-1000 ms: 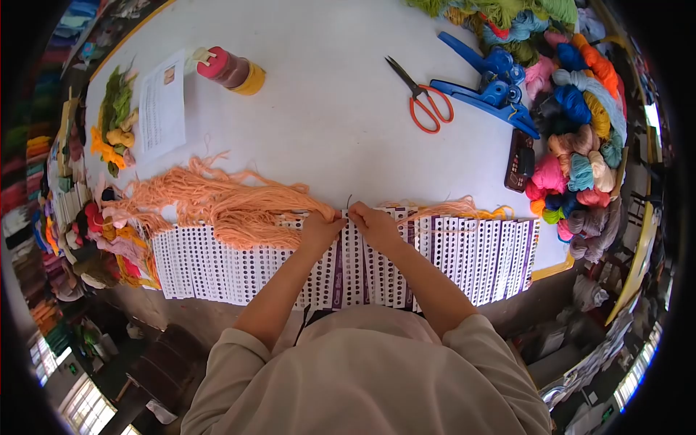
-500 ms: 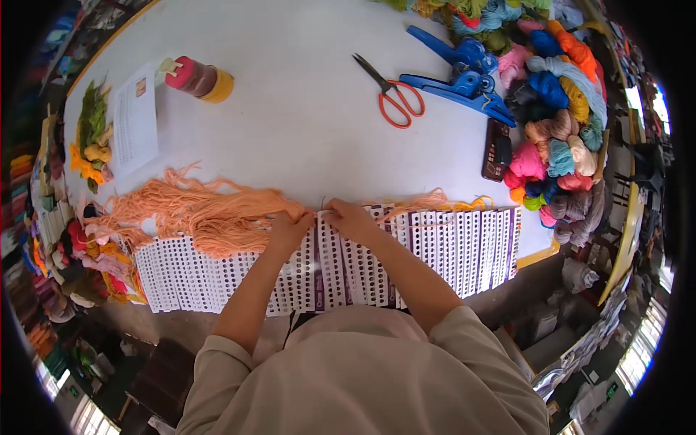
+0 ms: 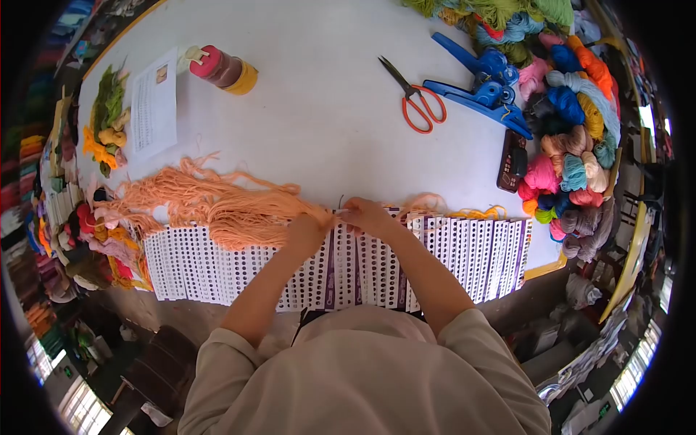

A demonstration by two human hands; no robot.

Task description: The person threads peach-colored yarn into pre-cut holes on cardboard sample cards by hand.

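A bundle of peach yarn lies across the upper ends of a row of white cards punched with many holes. My left hand is closed on the right end of that bundle. Just right of it, my right hand is pinched above a card's top edge; what its fingers hold is too small to make out. A thin dark curved piece sticks up between the hands. Loose peach strands and some yellow yarn trail over the cards on the right.
Scissors with red handles lie near a blue metal tool. A dark phone-like device is beside piled colored skeins. At left are a pink-capped bottle, a printed sheet and green yarn.
The view has shifted, so the table items appear farther right. My hands stay close together at the card tops, the left still on the peach yarn; my right fingers have curled slightly.
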